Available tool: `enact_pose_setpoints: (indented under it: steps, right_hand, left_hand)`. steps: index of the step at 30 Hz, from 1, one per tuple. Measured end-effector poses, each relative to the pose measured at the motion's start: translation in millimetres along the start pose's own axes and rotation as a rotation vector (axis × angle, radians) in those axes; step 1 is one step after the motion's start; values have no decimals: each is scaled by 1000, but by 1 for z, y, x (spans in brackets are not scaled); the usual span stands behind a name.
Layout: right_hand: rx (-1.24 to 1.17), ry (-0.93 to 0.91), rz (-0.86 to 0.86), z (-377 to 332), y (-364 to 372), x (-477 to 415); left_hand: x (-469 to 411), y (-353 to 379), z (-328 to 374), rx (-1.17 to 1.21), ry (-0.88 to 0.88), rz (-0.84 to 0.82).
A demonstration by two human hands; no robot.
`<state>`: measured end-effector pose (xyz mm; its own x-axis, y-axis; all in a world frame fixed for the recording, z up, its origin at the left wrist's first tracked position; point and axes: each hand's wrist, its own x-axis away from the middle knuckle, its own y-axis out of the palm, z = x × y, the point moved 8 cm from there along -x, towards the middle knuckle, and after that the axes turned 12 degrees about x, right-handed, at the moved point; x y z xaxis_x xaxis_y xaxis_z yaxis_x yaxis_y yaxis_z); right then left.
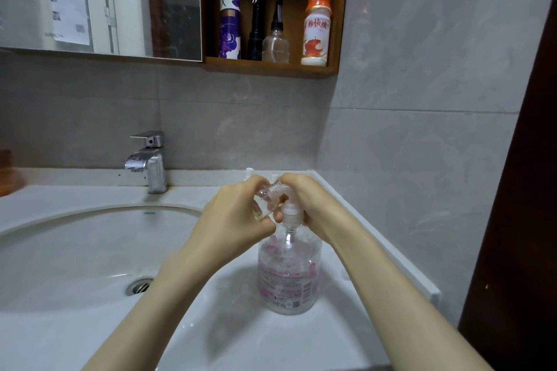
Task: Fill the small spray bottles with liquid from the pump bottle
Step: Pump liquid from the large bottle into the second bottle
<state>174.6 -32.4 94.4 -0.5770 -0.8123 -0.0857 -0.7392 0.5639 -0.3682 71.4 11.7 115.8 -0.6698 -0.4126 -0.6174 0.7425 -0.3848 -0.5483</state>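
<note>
Both curled: L hand (238, 217) pinches spray btl (269, 191), R hand (313, 205) grips pump head (291, 212).

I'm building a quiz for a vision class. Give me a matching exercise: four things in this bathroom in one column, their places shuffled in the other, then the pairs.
1 pump bottle
2 small spray bottle
3 faucet
4 orange-capped bottle

A right end of the wooden shelf
B gripped between left hand and right hand
C on the counter, right of the basin
D behind the basin

Pairs: 1-C, 2-B, 3-D, 4-A
</note>
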Motion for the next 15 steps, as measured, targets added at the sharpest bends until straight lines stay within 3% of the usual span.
enact_pose_setpoints:
  steps: [4, 15]
  right_hand:
    - [2, 106, -14, 4, -1, -5]
    - [-26, 29, -7, 10, -1, 1]
  left_hand:
    - [1, 6, -4, 5, -19, -10]
    - [-2, 8, -2, 54, -64, -89]
